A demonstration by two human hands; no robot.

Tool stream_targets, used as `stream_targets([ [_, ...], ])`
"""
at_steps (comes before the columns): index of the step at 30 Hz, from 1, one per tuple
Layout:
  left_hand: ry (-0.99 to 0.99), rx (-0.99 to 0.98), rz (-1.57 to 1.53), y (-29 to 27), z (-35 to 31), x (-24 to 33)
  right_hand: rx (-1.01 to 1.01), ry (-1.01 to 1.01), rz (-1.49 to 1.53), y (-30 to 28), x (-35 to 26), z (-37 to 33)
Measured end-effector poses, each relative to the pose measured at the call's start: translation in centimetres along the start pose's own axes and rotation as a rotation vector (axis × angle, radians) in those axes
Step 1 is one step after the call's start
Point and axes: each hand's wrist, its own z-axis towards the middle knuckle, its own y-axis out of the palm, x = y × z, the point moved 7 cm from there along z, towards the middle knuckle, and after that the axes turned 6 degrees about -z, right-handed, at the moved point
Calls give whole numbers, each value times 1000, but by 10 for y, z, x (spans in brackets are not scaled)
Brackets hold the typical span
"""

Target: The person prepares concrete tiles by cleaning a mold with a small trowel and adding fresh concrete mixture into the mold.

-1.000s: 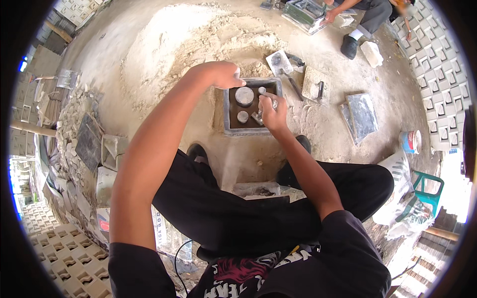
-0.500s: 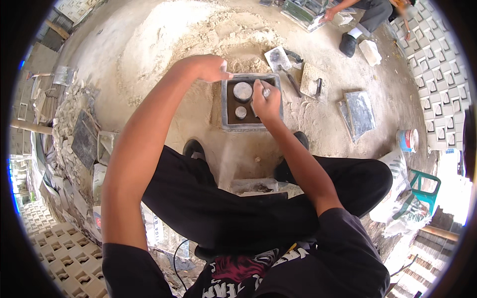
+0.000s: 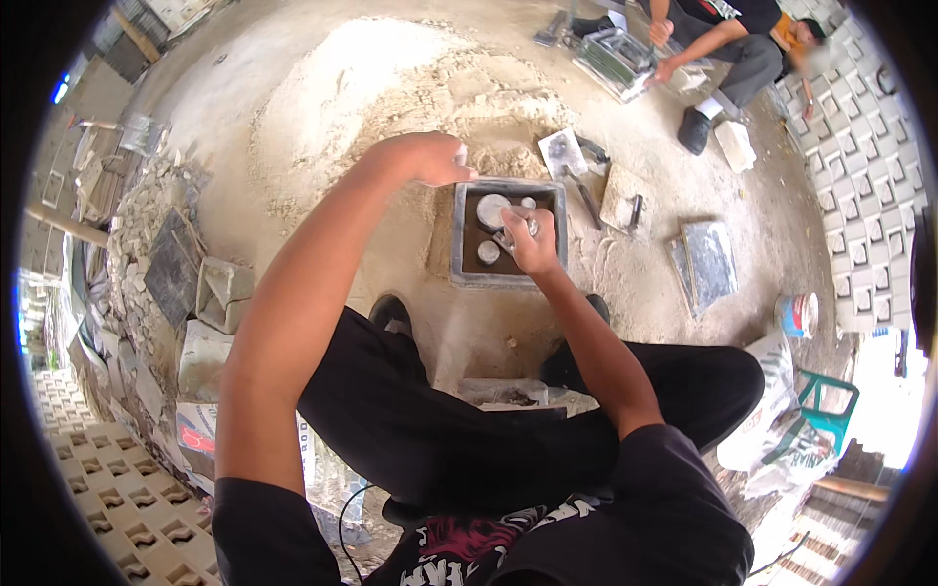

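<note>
Had the left hand [image 3: 440, 161] right up at the far-left corner of the grey frame [image 3: 457, 239], curled, couldn't tell whether gripping! Found that frame flat on the dusty floor [image 3: 415, 259]. Inside, saw a large disc [image 3: 491, 209] beyond a smaller disc [image 3: 488, 253]. Next, had the right hand [image 3: 534, 246] curled over the frame's right half, couldn't tell around what. Farther right, spotted a handled board [image 3: 619, 195], then grey plates [image 3: 707, 264].

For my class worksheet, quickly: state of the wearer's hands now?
Left hand: partly curled at the grey frame's far-left corner; grip cannot be told.
Right hand: closed, holding a grey object, partly hidden.
</note>
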Motion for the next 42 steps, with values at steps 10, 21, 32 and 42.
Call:
stream_targets([
  [10, -42, 5, -48, -7, -5, -8, -141, -76, -172, 24, -10, 19],
  [21, -73, 8, 15, -5, -9, -23, -170, -52, -42, 36, -32, 35],
  [32, -43, 20, -6, -8, -16, -24, -261, 107, -3, 51, -11, 52],
  [42, -68, 29, 33, -12, -17, -23, -86, -138, 73, 49, -45, 70],
])
